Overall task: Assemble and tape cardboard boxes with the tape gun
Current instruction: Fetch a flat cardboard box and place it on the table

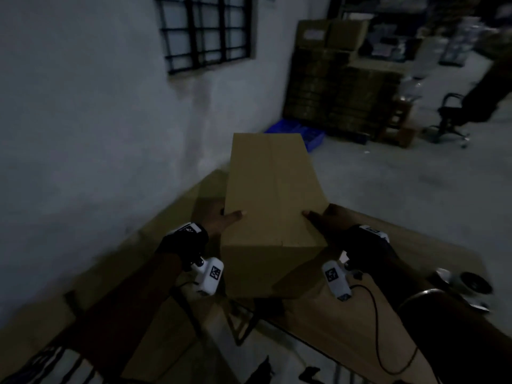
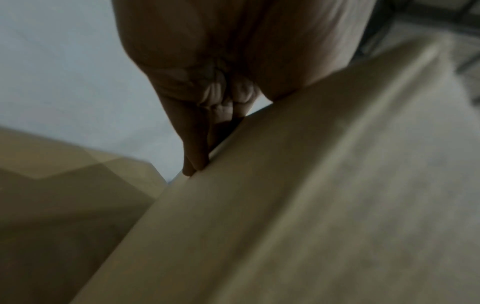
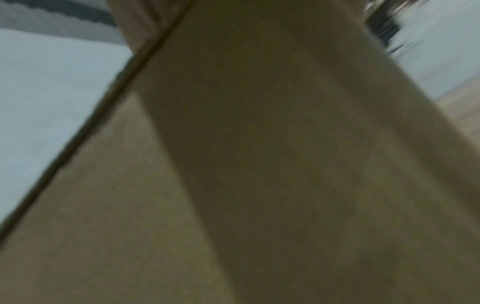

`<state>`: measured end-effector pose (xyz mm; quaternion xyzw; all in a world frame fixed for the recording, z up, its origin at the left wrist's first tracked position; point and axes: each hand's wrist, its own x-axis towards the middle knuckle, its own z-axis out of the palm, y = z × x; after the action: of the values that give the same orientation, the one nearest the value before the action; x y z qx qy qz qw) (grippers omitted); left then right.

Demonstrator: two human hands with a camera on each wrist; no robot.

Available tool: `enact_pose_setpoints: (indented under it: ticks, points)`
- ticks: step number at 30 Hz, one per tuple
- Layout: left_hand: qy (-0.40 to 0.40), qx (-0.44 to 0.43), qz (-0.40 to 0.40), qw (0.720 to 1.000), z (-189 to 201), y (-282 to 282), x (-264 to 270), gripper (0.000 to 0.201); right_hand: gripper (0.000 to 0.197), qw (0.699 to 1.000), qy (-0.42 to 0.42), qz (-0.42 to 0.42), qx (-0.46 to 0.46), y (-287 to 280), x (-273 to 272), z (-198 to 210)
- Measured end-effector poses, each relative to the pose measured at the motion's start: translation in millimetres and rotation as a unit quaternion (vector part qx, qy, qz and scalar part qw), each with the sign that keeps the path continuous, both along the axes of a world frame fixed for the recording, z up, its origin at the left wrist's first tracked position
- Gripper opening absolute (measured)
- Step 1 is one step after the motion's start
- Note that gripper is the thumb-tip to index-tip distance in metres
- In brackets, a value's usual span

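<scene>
Closed cardboard box (image 1: 273, 195) held up between both hands, above flat cardboard sheets (image 1: 360, 322) spread over the counter near its wall-side edge. Left hand (image 1: 219, 220) flat on the left side panel, thumb over the top edge; in left wrist view fingers (image 2: 194, 148) straight along the box wall. Right hand (image 1: 325, 220) mirrored on the right panel, thumb on top, fingers hidden behind the box; right wrist view shows only blurred cardboard. Neither grip curled round anything, both pressing inward, palms open. Box probably light and empty, stiff at the edges, panels likely to flex if squeezed mid-face; smooth faces could slip under palm pressure. Best hold near bottom corners or low on opposite sides. Seam line faint along the top face; tape there cannot be confirmed. Tape gun not identifiable in the dim, blurred frames.
</scene>
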<state>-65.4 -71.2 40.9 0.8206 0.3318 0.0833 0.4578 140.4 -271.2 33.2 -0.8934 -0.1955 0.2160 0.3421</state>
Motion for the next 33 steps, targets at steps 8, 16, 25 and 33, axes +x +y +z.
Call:
enact_pose_setpoints:
  ticks: [8,16,25,33]
  points:
    - [0.052,-0.057,-0.081,0.994,-35.7,-93.8,99.7,0.051,0.085,0.981,0.085,-0.168,0.057,-139.3,48.4,-50.2]
    - [0.061,-0.039,-0.143,0.987,-45.9,-114.1,136.8,0.049,0.072,0.985,0.055,-0.165,0.008,-183.1,63.2,-57.2]
    - [0.055,-0.025,-0.170,0.984,-57.7,-87.1,139.1,0.052,0.073,0.981,0.054,-0.185,0.005,-164.6,57.2,-65.9]
    - [0.062,-0.005,-0.196,0.979,-62.2,-73.4,137.7,0.052,0.074,0.978,0.066,-0.197,-0.009,-159.8,40.2,-64.5]
